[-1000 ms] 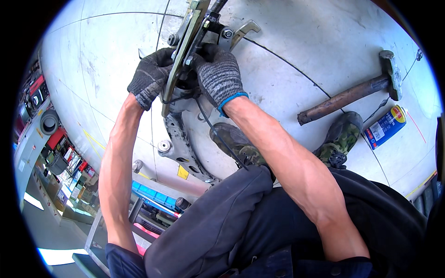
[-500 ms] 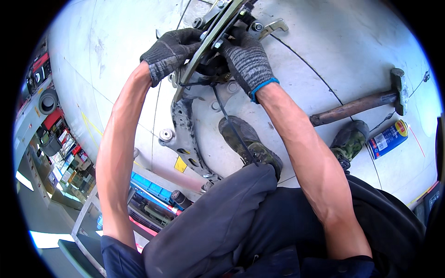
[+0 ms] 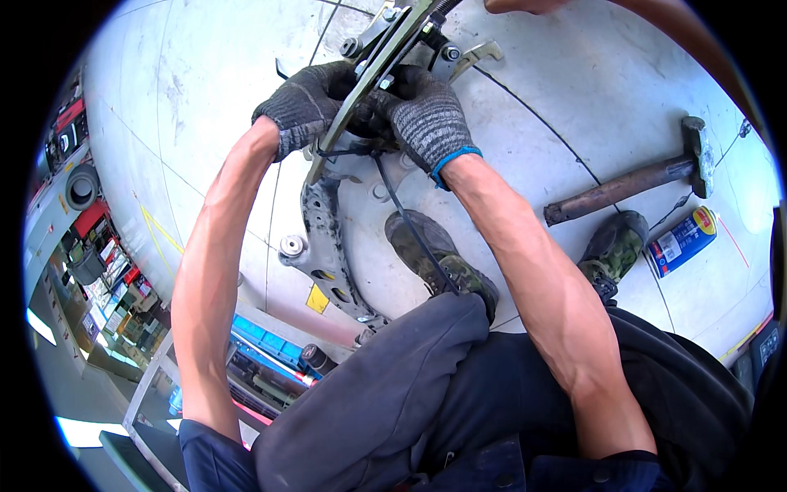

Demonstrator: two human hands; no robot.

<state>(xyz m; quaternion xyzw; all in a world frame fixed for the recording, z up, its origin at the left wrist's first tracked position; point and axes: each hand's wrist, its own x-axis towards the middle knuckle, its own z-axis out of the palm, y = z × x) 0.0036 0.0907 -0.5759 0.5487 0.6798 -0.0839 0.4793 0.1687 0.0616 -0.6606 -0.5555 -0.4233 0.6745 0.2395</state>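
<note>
Both gloved hands are clamped on a metal suspension part (image 3: 373,70): the left hand (image 3: 303,102) wraps its left side, the right hand (image 3: 426,115) its right. Nearer lies a grey control arm (image 3: 324,238). Far right, on the concrete floor (image 3: 205,98), rest 1 hammer (image 3: 631,182) and 1 blue spray can (image 3: 683,239).

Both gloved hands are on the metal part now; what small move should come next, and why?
Probably keep both grips and steady the metal part before anything else. The left hand and right hand clamp it from either side, it stands tilted above the floor, and a black cable hangs from it. The hammer lies apart, out of either hand.
</note>
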